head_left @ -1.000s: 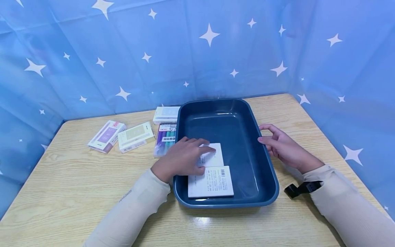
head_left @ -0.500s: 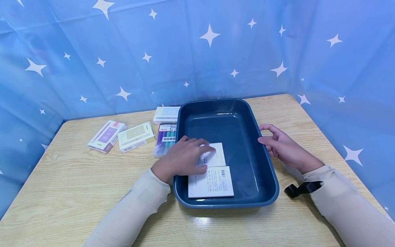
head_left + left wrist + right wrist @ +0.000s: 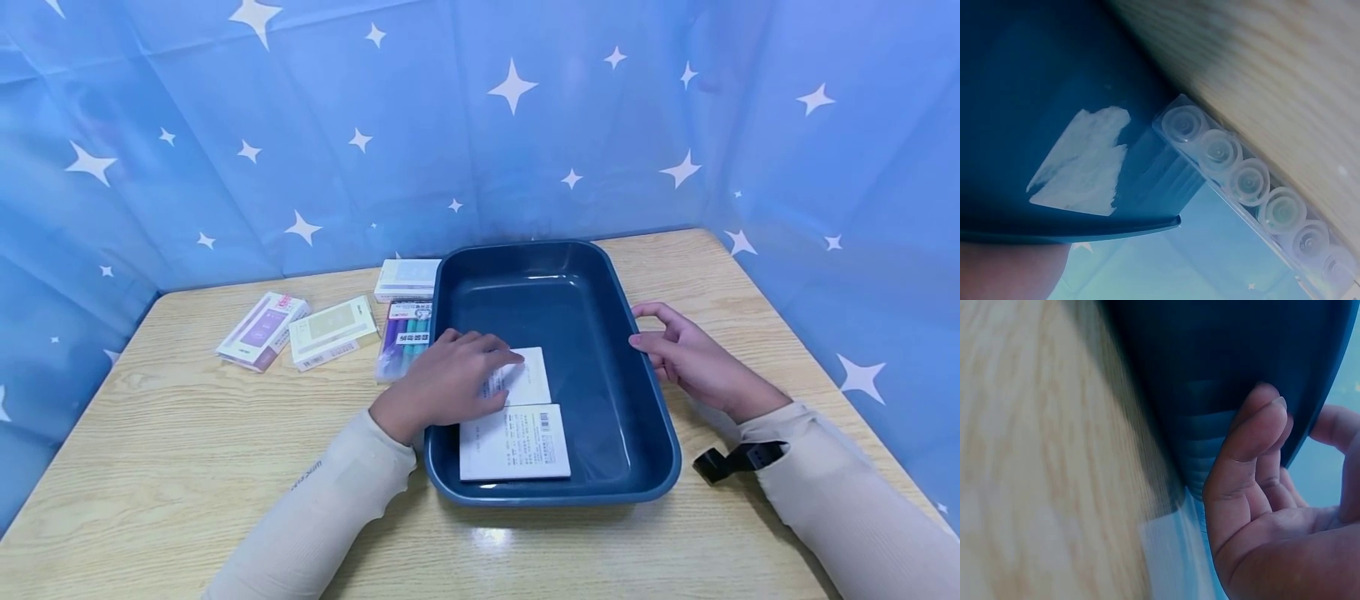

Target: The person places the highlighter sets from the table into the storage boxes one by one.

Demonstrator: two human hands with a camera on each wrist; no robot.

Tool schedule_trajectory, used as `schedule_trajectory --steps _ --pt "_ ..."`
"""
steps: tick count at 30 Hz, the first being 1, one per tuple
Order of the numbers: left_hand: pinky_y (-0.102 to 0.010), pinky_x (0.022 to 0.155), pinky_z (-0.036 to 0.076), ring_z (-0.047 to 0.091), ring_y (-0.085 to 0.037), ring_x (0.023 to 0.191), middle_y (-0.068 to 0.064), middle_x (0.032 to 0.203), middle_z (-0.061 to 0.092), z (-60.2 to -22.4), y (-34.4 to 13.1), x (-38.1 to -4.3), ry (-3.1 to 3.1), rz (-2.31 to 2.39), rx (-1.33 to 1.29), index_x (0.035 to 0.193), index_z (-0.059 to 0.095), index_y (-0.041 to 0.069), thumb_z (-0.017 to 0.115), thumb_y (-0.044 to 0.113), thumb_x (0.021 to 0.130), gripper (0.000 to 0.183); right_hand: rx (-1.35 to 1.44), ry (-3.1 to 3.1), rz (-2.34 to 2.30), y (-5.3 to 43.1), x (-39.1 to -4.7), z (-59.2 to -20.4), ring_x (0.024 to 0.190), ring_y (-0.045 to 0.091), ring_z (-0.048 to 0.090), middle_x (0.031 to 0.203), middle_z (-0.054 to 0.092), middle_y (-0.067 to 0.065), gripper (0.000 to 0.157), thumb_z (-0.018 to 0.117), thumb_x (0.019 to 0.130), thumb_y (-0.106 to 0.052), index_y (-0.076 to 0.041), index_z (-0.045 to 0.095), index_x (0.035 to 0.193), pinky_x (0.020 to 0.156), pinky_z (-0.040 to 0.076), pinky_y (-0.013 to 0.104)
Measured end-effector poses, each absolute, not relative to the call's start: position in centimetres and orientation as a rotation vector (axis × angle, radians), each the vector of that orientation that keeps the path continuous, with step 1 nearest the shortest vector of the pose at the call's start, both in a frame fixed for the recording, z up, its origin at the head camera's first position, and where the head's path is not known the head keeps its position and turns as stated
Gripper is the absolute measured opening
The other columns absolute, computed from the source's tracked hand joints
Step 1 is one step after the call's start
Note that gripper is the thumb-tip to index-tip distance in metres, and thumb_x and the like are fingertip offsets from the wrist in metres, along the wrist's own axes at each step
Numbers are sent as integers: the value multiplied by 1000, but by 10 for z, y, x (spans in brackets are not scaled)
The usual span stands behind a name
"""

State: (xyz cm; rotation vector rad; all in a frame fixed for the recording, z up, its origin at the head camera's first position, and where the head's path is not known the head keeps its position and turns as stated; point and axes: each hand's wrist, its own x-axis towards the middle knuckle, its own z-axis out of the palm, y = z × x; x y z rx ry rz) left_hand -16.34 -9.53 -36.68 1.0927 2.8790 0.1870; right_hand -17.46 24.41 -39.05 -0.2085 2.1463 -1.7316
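A deep dark-blue plastic tray (image 3: pixel 577 317) stands on the table in the head view. Two white boxes with printed backs lie flat inside it, a near box (image 3: pixel 517 446) and a far box (image 3: pixel 532 379), set edge to edge. My left hand (image 3: pixel 450 379) reaches over the tray's left rim, its spread fingertips resting on the far box and partly covering it. At the right rim, my right hand (image 3: pixel 690 362) holds the tray wall, thumb over the edge. The right wrist view shows that hand's bent fingers (image 3: pixel 1254 434) against the outer wall.
Left of the tray lie a clear pack of purple and green pens (image 3: pixel 401 342), a white box (image 3: pixel 407 279), a cream box (image 3: pixel 330 332) and a purple-labelled box (image 3: pixel 262 331). A blue star-patterned curtain (image 3: pixel 480 150) hangs behind the wooden table (image 3: pixel 187 442). Torn label residue (image 3: pixel 1085 165) marks the tray's outside.
The far white box has slid slightly right under my left hand, and my left thumb has shifted a little with it. My right hand stays at the tray's rim.
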Motion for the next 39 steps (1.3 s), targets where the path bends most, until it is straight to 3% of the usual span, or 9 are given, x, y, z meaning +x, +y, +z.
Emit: schedule_trajectory --steps 22,34,39 --pt "-50 115 37 50 -22 134 0 140 60 -349 -112 -166 2953 284 960 138 61 27 62 36 97 41 -233 2130 -1748 244 -175 -390 57 12 54 68 62 -7 33 51 105 -25 -23 36 134 56 43 27" --pt "-50 115 38 50 -23 134 -3 141 58 -347 -124 -173 3000 317 914 137 62 23 62 32 98 40 -213 2162 -1725 244 -175 -391 59 11 55 70 62 -7 33 52 105 -27 -24 36 134 57 44 27" --pt "-56 111 40 50 -25 135 -4 142 57 -345 -130 -175 3031 304 878 137 62 23 61 32 98 40 -198 2177 -1713 244 -175 -390 59 14 53 69 59 -6 34 52 105 -28 -24 37 134 56 43 27"
